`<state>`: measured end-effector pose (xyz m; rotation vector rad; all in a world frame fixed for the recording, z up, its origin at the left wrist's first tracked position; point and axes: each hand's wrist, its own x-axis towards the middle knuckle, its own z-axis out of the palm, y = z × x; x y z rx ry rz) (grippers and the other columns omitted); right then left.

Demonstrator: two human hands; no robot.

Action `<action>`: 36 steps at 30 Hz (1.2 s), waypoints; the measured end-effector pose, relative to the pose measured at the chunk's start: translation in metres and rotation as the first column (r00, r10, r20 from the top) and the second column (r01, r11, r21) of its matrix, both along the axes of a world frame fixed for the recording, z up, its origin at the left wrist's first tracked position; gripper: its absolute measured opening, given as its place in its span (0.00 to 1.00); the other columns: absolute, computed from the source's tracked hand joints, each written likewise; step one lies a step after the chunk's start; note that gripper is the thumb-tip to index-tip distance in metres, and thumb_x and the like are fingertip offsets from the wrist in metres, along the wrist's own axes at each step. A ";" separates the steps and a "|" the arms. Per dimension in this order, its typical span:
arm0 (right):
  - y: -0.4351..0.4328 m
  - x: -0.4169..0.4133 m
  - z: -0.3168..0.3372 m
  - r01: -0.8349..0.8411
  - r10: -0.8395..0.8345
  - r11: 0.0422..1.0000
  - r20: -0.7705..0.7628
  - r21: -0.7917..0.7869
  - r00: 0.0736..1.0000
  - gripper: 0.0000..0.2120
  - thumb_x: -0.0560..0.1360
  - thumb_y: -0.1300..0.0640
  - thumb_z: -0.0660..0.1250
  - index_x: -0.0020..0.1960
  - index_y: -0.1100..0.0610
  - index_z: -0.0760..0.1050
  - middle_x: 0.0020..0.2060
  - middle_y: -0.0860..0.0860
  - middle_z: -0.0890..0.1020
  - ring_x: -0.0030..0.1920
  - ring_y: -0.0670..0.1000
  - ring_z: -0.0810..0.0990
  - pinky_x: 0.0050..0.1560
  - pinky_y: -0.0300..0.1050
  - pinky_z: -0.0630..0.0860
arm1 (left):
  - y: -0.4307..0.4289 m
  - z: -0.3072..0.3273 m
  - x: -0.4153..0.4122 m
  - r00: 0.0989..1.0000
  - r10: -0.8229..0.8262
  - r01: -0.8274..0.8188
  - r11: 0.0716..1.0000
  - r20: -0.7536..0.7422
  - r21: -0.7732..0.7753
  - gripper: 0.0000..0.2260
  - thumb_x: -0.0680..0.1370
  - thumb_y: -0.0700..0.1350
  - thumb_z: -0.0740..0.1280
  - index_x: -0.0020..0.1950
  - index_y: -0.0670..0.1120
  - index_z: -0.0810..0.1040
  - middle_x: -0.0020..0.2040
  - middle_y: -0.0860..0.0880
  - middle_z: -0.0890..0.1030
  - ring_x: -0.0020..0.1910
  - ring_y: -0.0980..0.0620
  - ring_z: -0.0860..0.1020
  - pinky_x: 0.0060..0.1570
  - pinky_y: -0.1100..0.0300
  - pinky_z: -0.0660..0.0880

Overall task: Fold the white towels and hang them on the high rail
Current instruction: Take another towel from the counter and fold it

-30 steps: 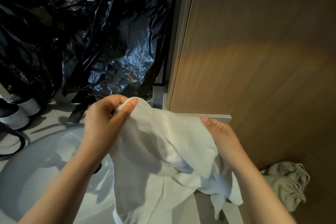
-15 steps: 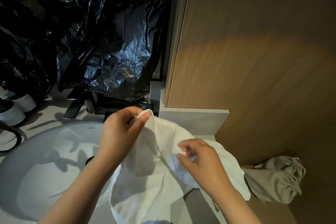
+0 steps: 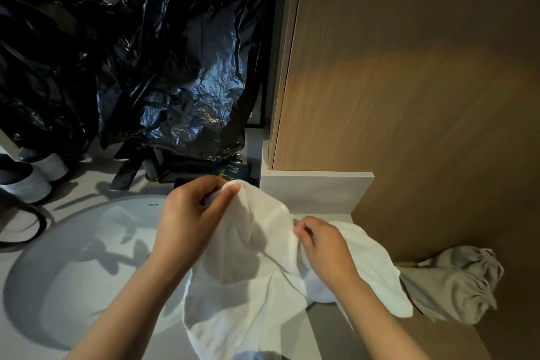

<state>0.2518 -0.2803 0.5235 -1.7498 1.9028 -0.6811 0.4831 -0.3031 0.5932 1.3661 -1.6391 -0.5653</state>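
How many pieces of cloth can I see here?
2: the white towel, gripped by the left hand and right hand, and a greyish bundle lying at the far right. Others may be hidden.

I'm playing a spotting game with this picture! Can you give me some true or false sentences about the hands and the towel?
1. The left hand pinches a corner of the white towel. True.
2. The right hand lies flat and holds nothing. False: its fingers pinch the towel's edge.
3. A crumpled grey cloth lies to the right of the towel. True.
4. The towel hangs on a rail. False: both hands hold it up over the sink, and no rail is in view.
5. The plastic bag behind the sink is bright yellow. False: it is black and shiny.
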 end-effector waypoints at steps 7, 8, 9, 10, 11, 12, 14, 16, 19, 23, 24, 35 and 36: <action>-0.012 -0.013 0.075 -0.002 -0.030 0.999 0.749 0.042 0.662 0.10 0.78 0.51 0.66 0.40 0.49 0.80 0.34 0.49 0.77 0.35 0.48 0.71 0.35 0.40 0.67 | -0.003 0.003 0.002 1.000 0.018 -0.018 1.000 -0.016 0.003 0.11 0.75 0.56 0.65 0.37 0.52 0.79 0.33 0.53 0.78 0.36 0.54 0.76 0.34 0.64 0.69; -0.015 -0.015 0.084 -0.015 -0.023 0.999 0.729 0.046 0.684 0.09 0.77 0.51 0.67 0.39 0.49 0.81 0.33 0.49 0.78 0.34 0.48 0.71 0.34 0.40 0.68 | -0.004 0.004 0.001 0.999 0.017 -0.016 1.000 -0.028 0.007 0.11 0.75 0.57 0.65 0.38 0.52 0.79 0.33 0.52 0.79 0.36 0.54 0.76 0.35 0.62 0.70; -0.019 -0.016 0.088 0.007 -0.035 0.999 0.687 0.043 0.726 0.09 0.77 0.53 0.68 0.39 0.49 0.82 0.34 0.49 0.79 0.34 0.47 0.73 0.34 0.38 0.69 | -0.005 0.003 -0.001 0.999 0.012 -0.012 1.000 -0.033 0.011 0.12 0.75 0.57 0.65 0.38 0.51 0.79 0.32 0.51 0.79 0.35 0.53 0.76 0.35 0.60 0.70; -0.023 -0.016 0.088 0.067 -0.076 0.997 0.631 0.038 0.772 0.10 0.78 0.56 0.68 0.39 0.51 0.83 0.34 0.49 0.81 0.34 0.46 0.75 0.35 0.37 0.70 | -0.005 0.002 -0.002 1.000 0.004 -0.004 1.000 -0.026 0.016 0.13 0.75 0.57 0.65 0.38 0.49 0.79 0.31 0.49 0.78 0.33 0.52 0.75 0.35 0.58 0.70; -0.025 -0.017 0.085 0.151 -0.141 0.988 0.571 0.030 0.809 0.09 0.78 0.59 0.67 0.41 0.53 0.82 0.35 0.48 0.83 0.35 0.45 0.78 0.37 0.35 0.72 | -0.006 -0.001 -0.004 1.000 -0.004 0.005 1.000 -0.009 0.021 0.16 0.75 0.57 0.65 0.37 0.46 0.77 0.30 0.46 0.75 0.31 0.51 0.73 0.34 0.56 0.69; -0.026 -0.018 0.080 0.245 -0.217 0.970 0.499 0.010 0.839 0.07 0.78 0.61 0.67 0.43 0.56 0.82 0.37 0.48 0.83 0.38 0.46 0.80 0.40 0.36 0.74 | -0.006 -0.004 -0.006 1.000 -0.013 0.012 1.000 0.022 0.026 0.18 0.75 0.57 0.66 0.35 0.43 0.75 0.29 0.44 0.73 0.30 0.49 0.71 0.33 0.55 0.68; -0.017 -0.024 0.070 0.343 -0.296 0.937 0.383 -0.060 0.875 0.04 0.78 0.61 0.67 0.46 0.57 0.80 0.40 0.47 0.83 0.43 0.45 0.81 0.46 0.38 0.76 | -0.005 -0.011 -0.010 0.994 -0.028 0.025 0.999 0.109 0.028 0.19 0.77 0.55 0.68 0.34 0.42 0.72 0.28 0.45 0.69 0.29 0.50 0.68 0.30 0.58 0.64; -0.002 -0.027 0.059 0.275 -0.227 0.958 0.362 -0.086 0.904 0.08 0.78 0.62 0.67 0.42 0.52 0.79 0.36 0.43 0.82 0.40 0.41 0.80 0.41 0.32 0.74 | -0.003 -0.018 -0.013 0.987 -0.034 0.030 0.999 0.158 0.032 0.15 0.76 0.52 0.69 0.33 0.46 0.73 0.26 0.49 0.68 0.30 0.52 0.69 0.30 0.63 0.63; 0.022 -0.017 0.039 0.141 -0.132 0.990 0.287 -0.013 0.949 0.09 0.76 0.58 0.70 0.38 0.48 0.79 0.34 0.41 0.82 0.37 0.40 0.80 0.37 0.29 0.72 | -0.002 -0.025 -0.018 0.987 -0.031 0.024 0.999 0.155 0.043 0.13 0.76 0.51 0.69 0.33 0.52 0.73 0.25 0.53 0.68 0.29 0.56 0.70 0.29 0.63 0.63; 0.030 -0.016 0.008 0.243 -0.252 0.965 0.092 0.099 0.963 0.12 0.76 0.48 0.70 0.37 0.48 0.71 0.33 0.44 0.77 0.34 0.43 0.77 0.32 0.27 0.68 | -0.002 -0.026 -0.022 0.984 -0.034 0.026 0.999 0.176 0.046 0.11 0.76 0.51 0.68 0.35 0.51 0.75 0.26 0.54 0.70 0.29 0.58 0.70 0.29 0.61 0.64; 0.030 -0.018 0.003 0.263 -0.276 0.954 0.080 0.145 0.958 0.13 0.76 0.46 0.69 0.37 0.49 0.71 0.33 0.46 0.78 0.34 0.44 0.77 0.31 0.27 0.67 | -0.001 -0.026 -0.022 0.984 -0.036 0.029 0.999 0.176 0.044 0.12 0.76 0.52 0.68 0.35 0.51 0.75 0.26 0.54 0.70 0.29 0.58 0.71 0.29 0.61 0.65; 0.005 -0.007 -0.007 0.282 -0.292 0.956 0.270 0.078 0.917 0.18 0.79 0.51 0.65 0.36 0.60 0.68 0.32 0.58 0.78 0.36 0.58 0.78 0.39 0.49 0.72 | 0.007 -0.020 -0.016 0.988 -0.044 0.039 0.999 0.150 0.036 0.10 0.77 0.50 0.69 0.38 0.46 0.80 0.29 0.50 0.74 0.31 0.52 0.73 0.34 0.51 0.71; 0.005 -0.007 0.000 0.274 -0.280 0.959 0.316 0.065 0.906 0.18 0.80 0.53 0.64 0.36 0.60 0.68 0.32 0.59 0.77 0.36 0.59 0.77 0.39 0.50 0.73 | 0.007 -0.020 -0.016 0.989 -0.045 0.040 0.999 0.144 0.034 0.10 0.77 0.50 0.69 0.39 0.46 0.80 0.29 0.51 0.74 0.32 0.52 0.74 0.34 0.51 0.72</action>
